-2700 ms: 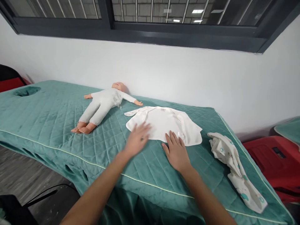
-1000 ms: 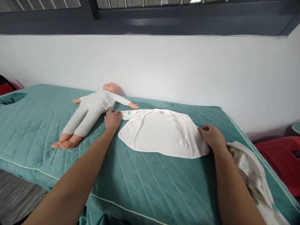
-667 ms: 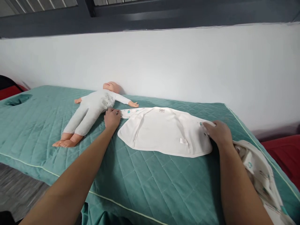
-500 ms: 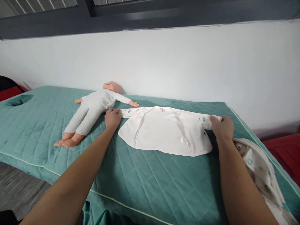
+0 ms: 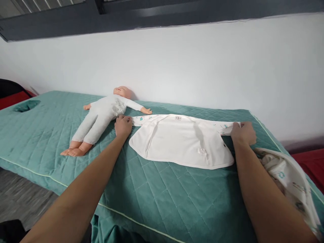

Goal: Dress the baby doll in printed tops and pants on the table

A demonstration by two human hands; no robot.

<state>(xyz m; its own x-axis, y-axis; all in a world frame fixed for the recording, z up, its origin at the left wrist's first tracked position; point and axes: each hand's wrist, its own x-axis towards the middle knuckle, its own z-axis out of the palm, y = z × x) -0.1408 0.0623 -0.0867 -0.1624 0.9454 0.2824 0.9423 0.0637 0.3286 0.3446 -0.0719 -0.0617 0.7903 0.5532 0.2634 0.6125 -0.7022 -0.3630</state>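
Observation:
A white baby shirt (image 5: 177,141) lies spread open on the green quilted bed cover (image 5: 162,195), its plain inside facing up and its printed sleeves stretched out to both sides. My left hand (image 5: 123,126) is closed on the end of the left sleeve. At the other end, my right hand (image 5: 243,133) grips the right sleeve's cuff. Just beyond my left hand a baby doll (image 5: 103,113) in a white suit lies on its back, its head toward the wall and one arm reaching toward the shirt.
A printed cloth item (image 5: 291,175) lies crumpled at the right, partly behind my right forearm. The cover has a round hole (image 5: 27,105) at the far left. Red objects (image 5: 310,165) stand past the bed's ends. A white wall (image 5: 189,67) rises behind.
My right hand has moved slightly outward to the right with the sleeve, which looks straighter now. My left hand keeps its hold. The view has shifted a little.

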